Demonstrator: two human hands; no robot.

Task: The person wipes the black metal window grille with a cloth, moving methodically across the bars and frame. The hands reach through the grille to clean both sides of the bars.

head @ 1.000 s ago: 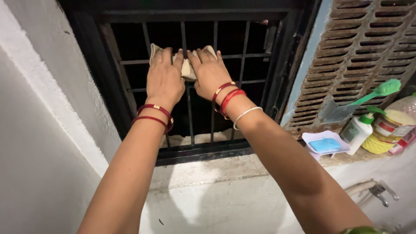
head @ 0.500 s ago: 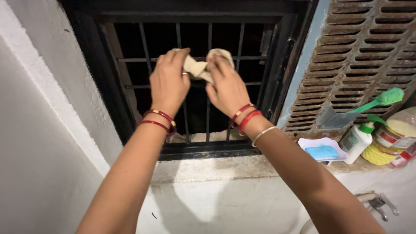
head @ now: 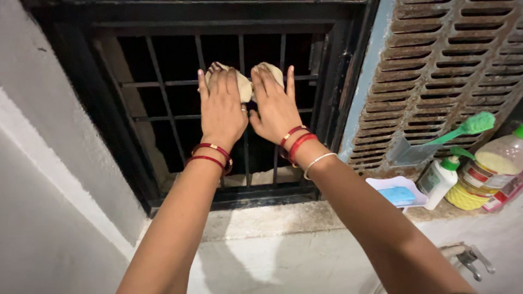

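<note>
Cloth [head: 244, 86], beige and bunched, sits under both palms against the black window grille [head: 163, 117]. Left hand [head: 222, 109] and right hand [head: 274, 106] lie flat, fingers spread, pressing it. Bars below the hands look dusty, likely unwiped; a soap dish [head: 396, 190] lies well right.

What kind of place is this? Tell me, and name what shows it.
Probably a home washing area or bathroom corner. Both hands press a beige cloth against a black barred window grille; on the ledge beside it sit a soap dish, a pump bottle and a green brush.
</note>
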